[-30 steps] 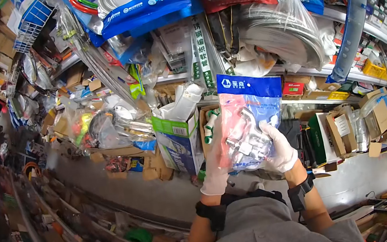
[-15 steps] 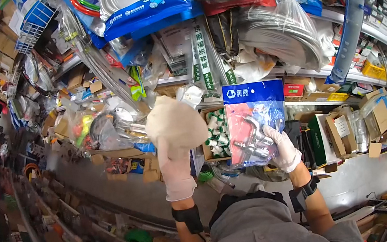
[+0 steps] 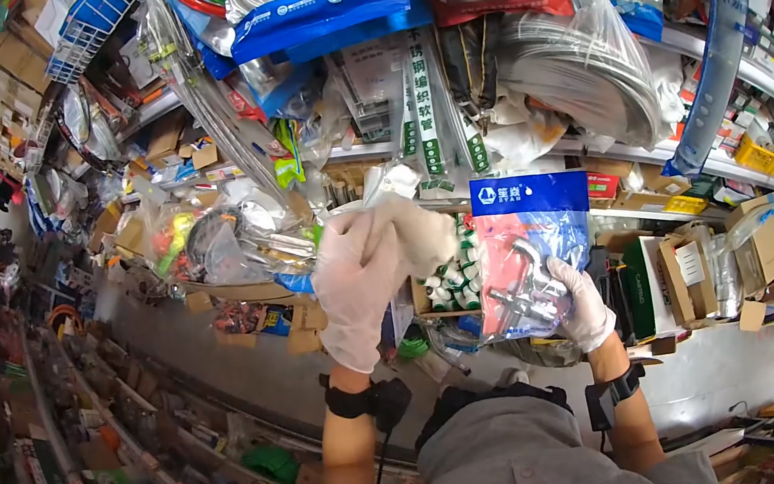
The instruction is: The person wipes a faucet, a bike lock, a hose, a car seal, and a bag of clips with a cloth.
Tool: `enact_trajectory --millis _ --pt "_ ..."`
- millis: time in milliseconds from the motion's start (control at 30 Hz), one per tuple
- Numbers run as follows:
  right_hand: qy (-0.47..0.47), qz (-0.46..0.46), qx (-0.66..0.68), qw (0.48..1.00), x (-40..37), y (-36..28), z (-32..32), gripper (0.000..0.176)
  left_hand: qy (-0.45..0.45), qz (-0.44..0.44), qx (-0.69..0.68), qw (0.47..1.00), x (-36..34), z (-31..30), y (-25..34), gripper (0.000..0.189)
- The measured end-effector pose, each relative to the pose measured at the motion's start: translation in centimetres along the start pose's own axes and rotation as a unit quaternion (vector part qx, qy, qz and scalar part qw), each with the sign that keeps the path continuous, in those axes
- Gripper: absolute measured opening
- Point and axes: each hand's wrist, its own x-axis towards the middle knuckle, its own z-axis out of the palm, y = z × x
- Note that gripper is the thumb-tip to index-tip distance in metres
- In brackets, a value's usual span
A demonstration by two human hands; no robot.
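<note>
My right hand [image 3: 583,304], in a thin white glove, grips the lower right edge of a clear-fronted packet [image 3: 529,193] with a blue top band. Inside the packet lies a chrome tap [image 3: 529,296] against a red and blue backing. Also gloved, my left hand [image 3: 350,273] is closed on a bunched beige cloth [image 3: 425,236] beside the packet, apart from it. Its fingertips are partly hidden by the folds. Behind the cloth and packet stands a box of white-and-green fittings [image 3: 454,284].
Bagged coiled hoses [image 3: 573,76] and a blue elephant packet [image 3: 326,13] hang ahead above the shelf. A blue wire basket [image 3: 85,31] is at upper left. Open cartons [image 3: 685,271] line the right shelf, and more stocked shelving [image 3: 150,437] runs along the left.
My left hand has turned, and the cloth has swung from upright above it to the right, towards the packet. My right hand still holds the packet, which sits slightly right and lower in view.
</note>
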Motion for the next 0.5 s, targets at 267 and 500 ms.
enact_trajectory --millis 267,500 --pt "0.004 0.006 -0.003 1.0 -0.4 0.7 -0.3 0.034 0.02 -0.151 -0.274 0.949 0.6 -1.9 -1.8 0.048" --pt "-0.028 0.021 0.0 0.999 -0.7 0.7 0.2 0.032 0.064 -0.128 0.007 0.99 -2.2 2.3 -1.2 0.036"
